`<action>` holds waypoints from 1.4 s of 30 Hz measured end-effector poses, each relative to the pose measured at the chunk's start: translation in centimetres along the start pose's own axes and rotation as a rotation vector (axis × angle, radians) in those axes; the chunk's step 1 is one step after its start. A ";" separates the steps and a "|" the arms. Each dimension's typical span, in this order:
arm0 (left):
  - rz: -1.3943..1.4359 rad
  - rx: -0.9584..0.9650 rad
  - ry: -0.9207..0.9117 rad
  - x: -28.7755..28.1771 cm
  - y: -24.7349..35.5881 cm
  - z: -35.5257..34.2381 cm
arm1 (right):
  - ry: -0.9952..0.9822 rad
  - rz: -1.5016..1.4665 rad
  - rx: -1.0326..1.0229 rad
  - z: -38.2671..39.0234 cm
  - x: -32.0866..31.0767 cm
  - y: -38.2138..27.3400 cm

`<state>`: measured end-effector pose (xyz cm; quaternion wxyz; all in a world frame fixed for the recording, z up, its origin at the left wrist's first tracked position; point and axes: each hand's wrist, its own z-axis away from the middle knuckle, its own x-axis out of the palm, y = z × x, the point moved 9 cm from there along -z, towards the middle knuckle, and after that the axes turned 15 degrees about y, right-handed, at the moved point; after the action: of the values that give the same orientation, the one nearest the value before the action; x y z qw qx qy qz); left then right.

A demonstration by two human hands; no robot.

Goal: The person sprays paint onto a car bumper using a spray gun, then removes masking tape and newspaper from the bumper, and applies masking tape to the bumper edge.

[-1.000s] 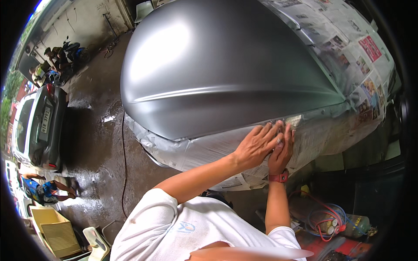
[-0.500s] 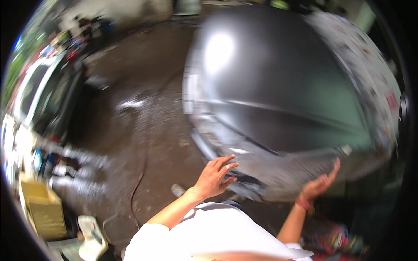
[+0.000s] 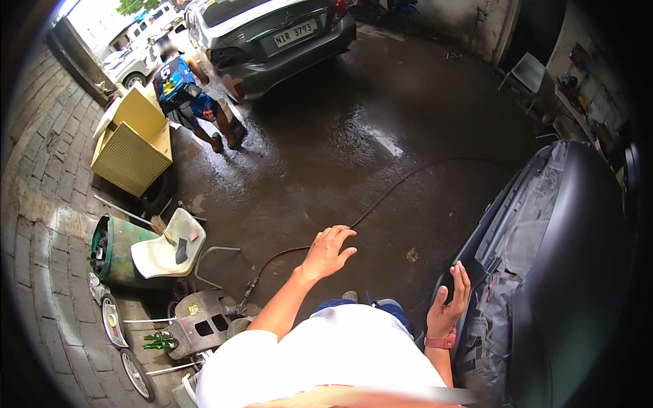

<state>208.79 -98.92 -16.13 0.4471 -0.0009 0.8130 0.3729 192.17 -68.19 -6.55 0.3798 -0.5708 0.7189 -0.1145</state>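
My left hand (image 3: 326,253) hovers in front of my white shirt, over the wet floor, its fingers loosely spread and holding nothing. Over on the right my right hand (image 3: 449,302) is raised with fingers stretched out and empty; a red wristwatch (image 3: 441,341) is on that wrist. Closest to it is a dark grey car (image 3: 588,272), its edge covered with masking paper and film (image 3: 491,323). Whether the hand touches the car cannot be told; a small gap seems to show.
A red hose (image 3: 389,194) curves across the wet floor. Left stand a white chair (image 3: 163,251), a green drum (image 3: 126,246) and a yellow cabinet (image 3: 129,166). A person (image 3: 180,85) bends beside a grey sedan (image 3: 272,51). Another chair (image 3: 528,73) stands far right.
My view has swung left, so the dark car now lies at the right edge and the grey sedan is at the top. Both hands stay raised, empty; the right is nearer my body.
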 end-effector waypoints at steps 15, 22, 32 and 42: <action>-0.303 -1.212 -0.535 17.1 -31.7 4.6 | -0.281 -0.311 0.302 -21.3 28.4 19.4; -0.111 -1.045 -0.418 21.3 -33.0 -6.7 | -0.142 -0.262 0.275 -42.6 32.0 30.1; -0.096 -0.833 -0.546 38.5 -37.2 -39.4 | -0.145 -0.001 0.347 -51.6 38.7 47.7; -0.136 -0.606 -0.545 54.2 -37.9 -90.3 | -0.638 0.783 1.567 -20.7 35.6 70.5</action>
<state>123.37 -163.12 -49.39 0.6492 -0.0876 0.5164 0.5515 124.36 -83.35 -49.32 0.8477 0.1269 0.4396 -0.2685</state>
